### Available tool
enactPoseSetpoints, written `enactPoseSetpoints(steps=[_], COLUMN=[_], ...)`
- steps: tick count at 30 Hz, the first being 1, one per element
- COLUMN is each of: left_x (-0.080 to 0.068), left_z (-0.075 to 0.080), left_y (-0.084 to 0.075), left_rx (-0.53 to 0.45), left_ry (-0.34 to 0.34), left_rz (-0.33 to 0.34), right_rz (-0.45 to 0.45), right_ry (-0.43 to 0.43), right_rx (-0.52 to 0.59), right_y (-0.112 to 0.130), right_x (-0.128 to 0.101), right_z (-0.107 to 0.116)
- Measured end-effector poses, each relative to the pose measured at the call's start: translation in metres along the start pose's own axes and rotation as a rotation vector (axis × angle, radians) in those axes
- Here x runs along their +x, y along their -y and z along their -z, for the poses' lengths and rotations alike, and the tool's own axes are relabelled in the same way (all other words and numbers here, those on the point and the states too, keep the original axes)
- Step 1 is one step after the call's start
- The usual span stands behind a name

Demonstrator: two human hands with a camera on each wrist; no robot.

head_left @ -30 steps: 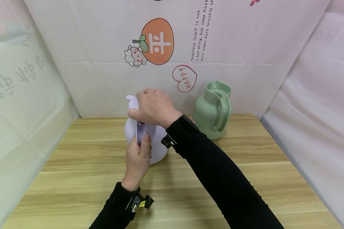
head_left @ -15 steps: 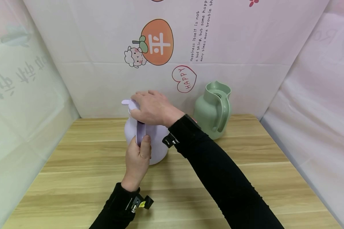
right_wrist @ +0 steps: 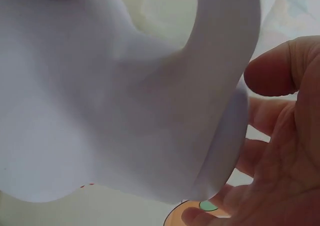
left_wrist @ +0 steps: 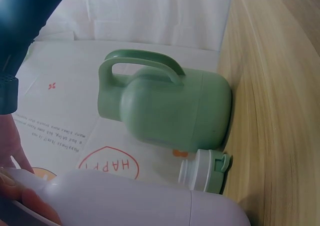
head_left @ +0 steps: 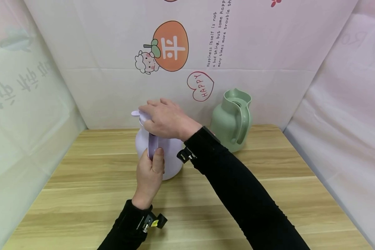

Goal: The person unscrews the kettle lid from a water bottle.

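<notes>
A pale purple jug [head_left: 157,152] stands upright on the wooden desk [head_left: 81,180], directly in front of the person and nearer than anything else. The left hand [head_left: 150,173] comes at it from below and in front, fingers curled round the handle [head_left: 152,146], thumb laid up along it. The right hand [head_left: 165,118] reaches across from the right and sits on top, fingers bent over the lid [head_left: 140,116], whose flat tab sticks out to the left. So the jug's long axis runs straight up between the two hands, one low on the handle, one capping the mouth. A green jug [head_left: 232,119] stands well apart to the right against the backdrop, with a small cap [left_wrist: 202,171] beside it.
</notes>
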State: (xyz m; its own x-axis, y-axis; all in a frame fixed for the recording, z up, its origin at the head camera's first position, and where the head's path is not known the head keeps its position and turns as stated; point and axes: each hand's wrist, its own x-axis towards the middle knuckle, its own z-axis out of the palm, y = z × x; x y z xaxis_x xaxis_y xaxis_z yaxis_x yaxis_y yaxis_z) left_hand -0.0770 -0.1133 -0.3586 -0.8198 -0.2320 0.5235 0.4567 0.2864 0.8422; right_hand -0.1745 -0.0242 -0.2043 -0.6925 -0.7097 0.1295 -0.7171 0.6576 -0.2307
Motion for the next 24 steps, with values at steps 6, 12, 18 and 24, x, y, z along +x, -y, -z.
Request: enactPoseSetpoints(steps=[6,12,18,24], left_x=[0.0,0.0,0.0,0.0], left_z=[0.0,0.001,0.001,0.0], left_y=[0.0,-0.001,-0.001,-0.001], left_rx=[0.006,0.014,0.003,0.005], left_ry=[0.003,0.008,0.012,0.006], left_rz=[-0.02,0.004,-0.001,-0.009], right_rz=[-0.048,-0.16,-0.177,-0.155], right_ry=[-0.074,-0.132,-0.14,-0.154], right_rx=[-0.105,-0.244,-0.318,-0.319], right_y=[0.013,0.025,0.027,0.025], right_x=[-0.005,-0.008,-0.009,-0.01], right_z=[0.001,-0.002,-0.009,-0.009])
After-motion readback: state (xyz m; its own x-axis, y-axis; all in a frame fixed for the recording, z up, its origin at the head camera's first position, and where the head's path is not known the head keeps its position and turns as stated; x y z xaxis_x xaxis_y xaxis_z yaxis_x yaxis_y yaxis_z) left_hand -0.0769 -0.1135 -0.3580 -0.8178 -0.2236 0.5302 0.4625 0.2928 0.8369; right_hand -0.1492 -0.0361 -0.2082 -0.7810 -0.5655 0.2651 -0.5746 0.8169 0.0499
